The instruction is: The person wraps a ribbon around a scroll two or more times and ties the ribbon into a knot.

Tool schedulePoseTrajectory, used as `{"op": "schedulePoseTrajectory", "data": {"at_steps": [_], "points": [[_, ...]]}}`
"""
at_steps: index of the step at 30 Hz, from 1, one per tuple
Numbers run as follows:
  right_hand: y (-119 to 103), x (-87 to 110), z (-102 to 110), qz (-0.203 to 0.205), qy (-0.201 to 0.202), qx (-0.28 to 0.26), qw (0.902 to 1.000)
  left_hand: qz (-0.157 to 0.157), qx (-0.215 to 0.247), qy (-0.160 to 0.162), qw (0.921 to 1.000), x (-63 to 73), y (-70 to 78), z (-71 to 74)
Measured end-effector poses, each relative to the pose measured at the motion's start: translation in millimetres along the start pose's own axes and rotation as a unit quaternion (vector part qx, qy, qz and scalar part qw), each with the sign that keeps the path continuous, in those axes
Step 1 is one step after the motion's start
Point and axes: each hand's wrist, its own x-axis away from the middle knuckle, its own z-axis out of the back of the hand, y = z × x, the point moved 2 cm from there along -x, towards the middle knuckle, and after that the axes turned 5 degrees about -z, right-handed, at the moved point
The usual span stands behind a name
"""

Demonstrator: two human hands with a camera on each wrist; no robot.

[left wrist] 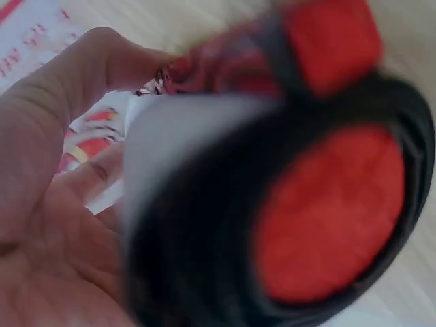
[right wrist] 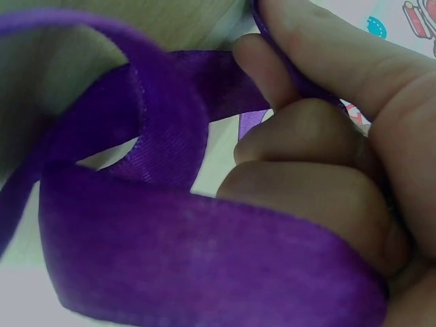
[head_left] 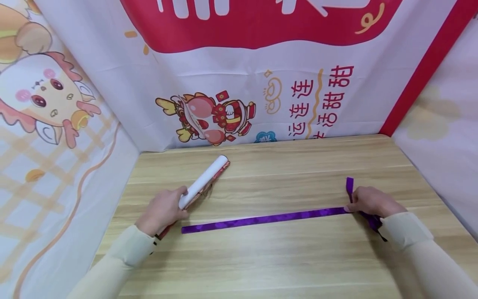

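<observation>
My left hand grips a white tube that slants away over the table. Along the tube's right side runs a red patterned piece. The near end, large and blurred in the left wrist view, shows a black rim around a red disc. A purple ribbon stretches nearly straight across the table, its cut left end just right of my left hand. My right hand pinches the ribbon between thumb and fingers. Loose ribbon loops hang around the curled fingers, and a short tail rises beyond them.
The wood-grain table meets a printed white cloth at its back edge. More cloth hangs on the left, with a cartoon figure, and on the right.
</observation>
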Motion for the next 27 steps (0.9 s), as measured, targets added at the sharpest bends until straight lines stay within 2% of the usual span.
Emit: {"op": "schedulePoseTrajectory", "data": {"at_steps": [4, 8, 13, 19, 23, 27], "points": [[1.6, 1.6, -0.2, -0.003, -0.001, -0.003, 1.0, -0.01, 0.017, -0.012, 0.9997, -0.4, 23.9, -3.8], [1.1, 2.4, -0.3, 0.001, 0.003, -0.005, 1.0, -0.009, 0.057, -0.023, 0.9981, 0.7, 44.7, -14.0], [0.8, 3.2, 0.8, -0.002, 0.002, -0.001, 1.0, 0.004, 0.117, -0.04, 0.9923, -0.4, 74.5, -22.1], [-1.1, 5.3, 5.0, -0.021, -0.009, -0.001, 0.9997, -0.022, 0.156, -0.042, 0.9866, -1.6, 115.1, -28.6], [-1.7, 5.9, 4.9, -0.02, -0.008, 0.0, 0.9998, -0.039, 0.194, -0.044, 0.9792, -3.0, 143.7, -38.1], [-2.1, 6.0, 2.2, -0.014, -0.005, -0.002, 0.9999, -0.032, 0.205, -0.036, 0.9775, -3.8, 173.0, -48.2]]}}
